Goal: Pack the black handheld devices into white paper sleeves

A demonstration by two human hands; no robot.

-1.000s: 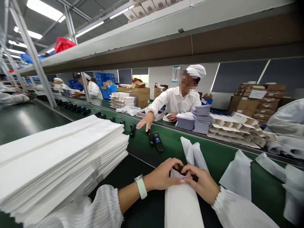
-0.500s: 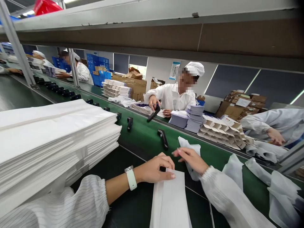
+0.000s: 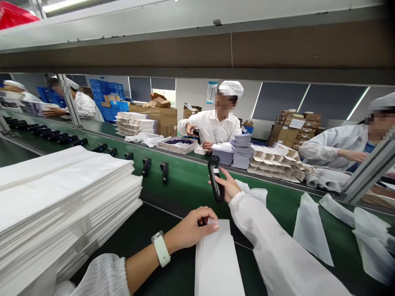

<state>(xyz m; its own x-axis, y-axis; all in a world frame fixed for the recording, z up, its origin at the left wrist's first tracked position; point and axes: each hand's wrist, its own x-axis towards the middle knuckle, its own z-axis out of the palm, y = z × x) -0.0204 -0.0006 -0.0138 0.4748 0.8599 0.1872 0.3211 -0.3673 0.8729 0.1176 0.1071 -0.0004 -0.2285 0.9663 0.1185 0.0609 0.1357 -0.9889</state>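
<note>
- Head view, principal item: black handheld device (image 3: 216, 181), one, above the green belt (image 3: 185, 193); whether it touches the belt cannot be told.
- Key relation (judged): device directly beyond the narrow white stack (image 3: 217, 263), nearly in line with it, a gap between.
- Long axes: device runs far to near, far end leaning slightly left; narrow white stack also runs far to near. The two axes are roughly parallel.
- Nearer hand to device: right hand (image 3: 228, 185), in contact. Left hand (image 3: 194, 230) lies nearer and left of it, apart.
- Right hand, state: clamped on the device's middle, thumb and fingers on its right side, fingertips showing at its left edge.
- Right arm, pose: extended from near right toward far left, sleeve crossing the belt's near edge.
- Left hand, state: clamped on the far end of the narrow white stack, thumb on top, fingers curled.
- Left arm, pose: reaching from near left, wrist low, pale watch (image 3: 161, 249) worn.
- Adjacent, left: large white stack (image 3: 61, 176).
- Adjacent, right: loose white sleeves (image 3: 311, 230) on belt.
</note>
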